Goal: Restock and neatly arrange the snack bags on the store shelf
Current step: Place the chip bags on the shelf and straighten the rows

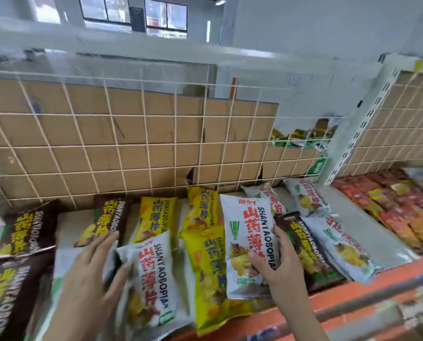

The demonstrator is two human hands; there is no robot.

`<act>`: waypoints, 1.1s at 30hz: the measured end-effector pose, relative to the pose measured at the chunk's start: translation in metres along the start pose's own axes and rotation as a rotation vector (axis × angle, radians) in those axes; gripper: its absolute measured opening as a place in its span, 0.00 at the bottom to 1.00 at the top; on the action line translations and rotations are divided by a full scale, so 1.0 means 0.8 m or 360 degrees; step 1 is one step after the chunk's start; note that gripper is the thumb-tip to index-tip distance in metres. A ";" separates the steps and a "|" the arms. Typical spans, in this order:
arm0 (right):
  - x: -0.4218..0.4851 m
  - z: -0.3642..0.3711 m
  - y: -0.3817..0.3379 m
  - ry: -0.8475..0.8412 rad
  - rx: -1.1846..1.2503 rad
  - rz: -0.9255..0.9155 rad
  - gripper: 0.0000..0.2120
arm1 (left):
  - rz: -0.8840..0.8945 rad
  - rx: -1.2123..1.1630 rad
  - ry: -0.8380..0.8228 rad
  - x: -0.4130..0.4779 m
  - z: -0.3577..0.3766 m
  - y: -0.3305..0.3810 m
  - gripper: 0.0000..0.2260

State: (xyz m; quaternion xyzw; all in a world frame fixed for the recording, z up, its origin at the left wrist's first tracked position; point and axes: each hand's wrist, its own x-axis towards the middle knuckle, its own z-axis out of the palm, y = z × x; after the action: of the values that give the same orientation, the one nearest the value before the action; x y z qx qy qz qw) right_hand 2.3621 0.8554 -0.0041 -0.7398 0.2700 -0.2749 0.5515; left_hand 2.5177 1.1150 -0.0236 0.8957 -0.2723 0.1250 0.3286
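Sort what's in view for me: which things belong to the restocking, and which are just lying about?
Job: white bag gripped by right hand; second white bag under left hand; yellow bags; brown bags.
Lying about: cardboard behind wire grid; red packets far right.

Snack bags lie side by side in rows across the shelf, their far ends toward the wire grid standing at the back, with cardboard boxes behind it. Toward the front rail, the left hand rests on a flat bag at the left, just beside a neighbouring bag, while the right hand grips a raised bag by its near right edge, over the bags lying in the middle. Right of a slotted upright, the next section carries smaller packets in overlapping rows.
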 end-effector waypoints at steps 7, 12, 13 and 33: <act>0.067 -0.078 0.024 -0.0046 -0.0012 -0.0007 0.27 | 0.0135 -0.0122 -0.0085 0.024 0.073 0.073 0.26; 0.107 -0.121 0.031 -0.0127 -0.0137 -0.0032 0.34 | 0.0137 0.0011 -0.0148 0.033 0.109 0.121 0.24; 0.113 -0.127 0.033 -0.0138 -0.0150 -0.0036 0.35 | 0.0151 0.0041 -0.0156 0.037 0.115 0.131 0.24; 0.142 -0.117 0.038 -0.0146 -0.0115 -0.0005 0.33 | -0.0067 0.0211 -0.0885 0.171 0.224 0.194 0.19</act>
State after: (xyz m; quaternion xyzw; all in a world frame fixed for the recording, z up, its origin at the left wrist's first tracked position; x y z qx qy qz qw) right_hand 2.3733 0.7060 0.0017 -0.7715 0.2530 -0.2315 0.5359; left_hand 2.5498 0.8431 -0.0230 0.9205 -0.3245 -0.1149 0.1847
